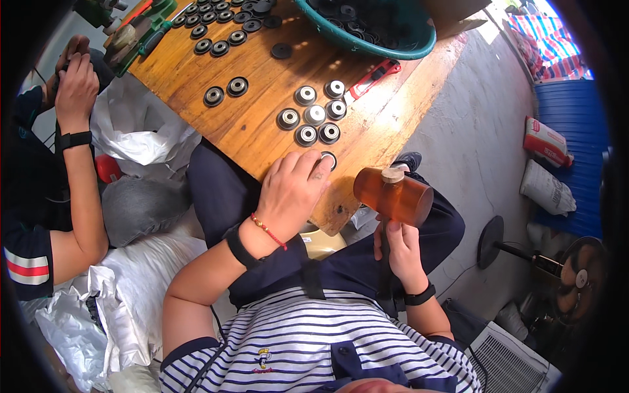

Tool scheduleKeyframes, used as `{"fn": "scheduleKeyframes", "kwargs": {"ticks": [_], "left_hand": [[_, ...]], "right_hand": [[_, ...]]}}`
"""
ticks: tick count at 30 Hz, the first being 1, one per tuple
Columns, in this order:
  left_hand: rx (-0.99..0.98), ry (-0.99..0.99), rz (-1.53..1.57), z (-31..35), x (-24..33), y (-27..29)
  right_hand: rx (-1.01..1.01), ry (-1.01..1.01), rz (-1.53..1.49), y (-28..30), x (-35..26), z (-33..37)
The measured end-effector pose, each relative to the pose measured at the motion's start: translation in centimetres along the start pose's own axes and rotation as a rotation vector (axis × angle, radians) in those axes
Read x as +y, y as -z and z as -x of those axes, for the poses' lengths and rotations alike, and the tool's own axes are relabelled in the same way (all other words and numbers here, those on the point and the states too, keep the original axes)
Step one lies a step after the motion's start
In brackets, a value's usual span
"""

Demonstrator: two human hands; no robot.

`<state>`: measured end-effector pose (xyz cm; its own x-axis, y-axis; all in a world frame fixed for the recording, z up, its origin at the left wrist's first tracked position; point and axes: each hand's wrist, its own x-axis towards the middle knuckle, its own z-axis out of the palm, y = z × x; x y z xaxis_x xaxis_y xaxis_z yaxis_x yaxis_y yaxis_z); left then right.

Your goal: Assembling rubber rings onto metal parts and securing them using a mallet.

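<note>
My left hand rests at the near edge of the wooden table, its fingers closed round a small black round cap with a metal bearing in it. In my right hand is the handle of a mallet with an amber, see-through cylinder head. The mallet head is raised beside the table corner, apart from the bearing. Just beyond my left fingers stands a cluster of several bearings in black caps. Two more capped bearings sit to its left.
A teal basin of black caps stands at the table's far side, with a red-handled cutter knife near it. Further rows of capped bearings lie far left. A co-worker's hand is beside a green machine. A fan stands right.
</note>
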<state>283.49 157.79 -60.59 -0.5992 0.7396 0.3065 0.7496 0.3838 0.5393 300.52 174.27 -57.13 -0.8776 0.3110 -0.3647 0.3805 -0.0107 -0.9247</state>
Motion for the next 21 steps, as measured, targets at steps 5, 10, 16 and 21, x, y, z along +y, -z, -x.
{"fn": "scheduleKeyframes", "kwargs": {"ticks": [5,10,16,21], "left_hand": [[-0.009,-0.1,0.08,2.4,1.6,-1.7],[0.117,0.023,0.264,3.5,0.7,-1.8],[0.091,0.018,0.278,3.4,1.1,-1.9],[0.045,0.09,0.249,3.3,1.4,-1.9]], "right_hand": [[0.03,-0.032,0.059,0.3,-0.3,0.2],[-0.091,0.153,0.262,1.6,-4.5,1.1],[-0.183,0.101,0.791,0.8,-3.1,-1.7],[-0.104,-0.082,0.49,0.6,-4.9,-1.7]]}}
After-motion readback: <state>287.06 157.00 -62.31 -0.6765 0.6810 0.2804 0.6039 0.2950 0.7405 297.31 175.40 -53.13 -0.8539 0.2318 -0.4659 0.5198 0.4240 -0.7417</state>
